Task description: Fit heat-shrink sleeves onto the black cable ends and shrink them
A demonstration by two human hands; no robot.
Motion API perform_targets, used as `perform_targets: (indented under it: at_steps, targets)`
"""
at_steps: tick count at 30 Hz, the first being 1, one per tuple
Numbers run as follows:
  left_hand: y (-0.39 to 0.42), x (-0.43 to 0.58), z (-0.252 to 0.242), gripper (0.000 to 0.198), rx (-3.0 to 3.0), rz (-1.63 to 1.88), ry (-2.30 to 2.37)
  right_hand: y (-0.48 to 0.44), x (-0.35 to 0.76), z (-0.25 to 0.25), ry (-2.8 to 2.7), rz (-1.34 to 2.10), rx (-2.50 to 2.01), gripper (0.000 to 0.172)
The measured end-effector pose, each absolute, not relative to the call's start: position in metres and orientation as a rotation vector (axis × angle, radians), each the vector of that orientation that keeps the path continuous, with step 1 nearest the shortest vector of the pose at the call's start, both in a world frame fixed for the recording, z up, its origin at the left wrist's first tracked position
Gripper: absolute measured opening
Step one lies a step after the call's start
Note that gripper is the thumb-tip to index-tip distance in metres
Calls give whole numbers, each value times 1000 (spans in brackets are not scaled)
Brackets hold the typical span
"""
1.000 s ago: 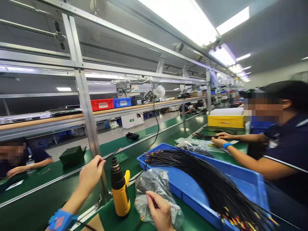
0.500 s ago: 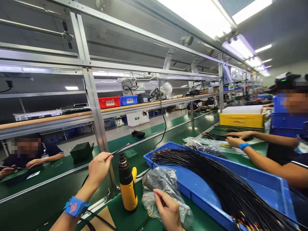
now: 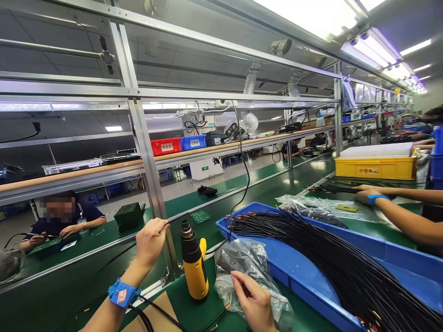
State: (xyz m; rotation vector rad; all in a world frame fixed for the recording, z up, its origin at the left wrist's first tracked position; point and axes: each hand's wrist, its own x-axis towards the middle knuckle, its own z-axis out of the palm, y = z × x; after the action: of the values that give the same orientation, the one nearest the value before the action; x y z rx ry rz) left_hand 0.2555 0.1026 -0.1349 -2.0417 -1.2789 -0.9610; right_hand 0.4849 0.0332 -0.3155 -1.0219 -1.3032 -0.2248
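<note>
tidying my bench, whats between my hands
In the head view, an upright yellow heat gun and part of a clear plastic bag lie between your left hand and right hand.

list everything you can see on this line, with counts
heat gun: 1, yellow and black, upright on the green bench
tray: 1, blue, on the bench at right
wires: many, black with coloured tips, in the tray
plastic bag: 1, clear, beside the heat gun
circuit board: 1, green, beyond the heat gun
crate: 1, yellow, far right
bins: 2, red and blue, on the shelf
co-worker: 1, seated at left across the line
co-worker's hands: 2, at right
wrist strap: 1, blue, on left wrist
left hand: 1, pinched, above the bench
right hand: 1, at the bag
</note>
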Motion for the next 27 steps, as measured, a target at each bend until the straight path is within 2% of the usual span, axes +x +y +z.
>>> perform_targets:
  at_steps: [9, 14, 17, 20, 24, 27]
  targets:
    - [78, 252, -149, 23, -2152, -1007, -1320, 31, 488, -313, -1295, -254, -1038, 14]
    - [37, 258, -231, 18, -2562, -1024, -1338, 33, 497, -315, -1236, -164, -1174, 18]
    - [11, 266, -292, 17, -2763, -890, -1465, 35, 504, -316, -1273, -84, -1301, 22]
    - [-4, 272, -328, 18, -2859, -701, -1592, 28, 508, -316, -1457, 18, -1432, 20]
    - [-13, 267, -328, 29, -2782, -547, -1679, 7, 509, -321, -1781, 109, -1610, 20]
    - [-31, 248, -322, 26, -2839, -450, -1671, -7, 508, -327, -1941, 123, -1763, 21]
